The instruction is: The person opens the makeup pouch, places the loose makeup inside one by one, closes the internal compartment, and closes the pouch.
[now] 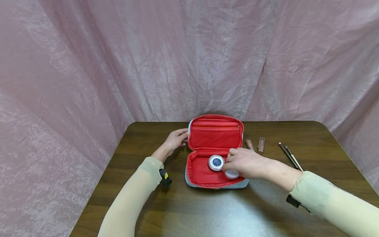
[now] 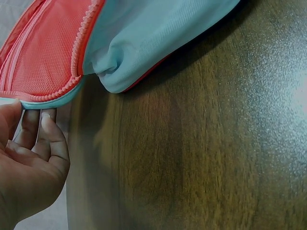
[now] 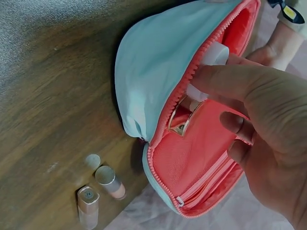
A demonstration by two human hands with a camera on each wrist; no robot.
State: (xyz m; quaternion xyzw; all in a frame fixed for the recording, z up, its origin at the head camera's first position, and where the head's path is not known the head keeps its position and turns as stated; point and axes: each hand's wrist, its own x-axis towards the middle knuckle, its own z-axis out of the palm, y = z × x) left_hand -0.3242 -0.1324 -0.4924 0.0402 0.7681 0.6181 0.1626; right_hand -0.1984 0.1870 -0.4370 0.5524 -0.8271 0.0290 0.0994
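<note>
Right grip (image 1: 246,161) is pinched round a case (image 1: 232,174) at the pouch's (image 1: 201,177) near-right corner. Its lid (image 1: 215,140), pinched by the left grip (image 1: 175,141), could fall if loosened.

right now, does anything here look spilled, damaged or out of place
Nothing stands out: I see no spill or damage. The pouch lies open, the left hand pinching its lid, and the right hand holds a round container over the lower half. Two slim sticks lie close together.

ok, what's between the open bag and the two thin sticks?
At least two small tubes, nearer the bag; the right forearm crosses the gap. Shows in the head view.
</note>
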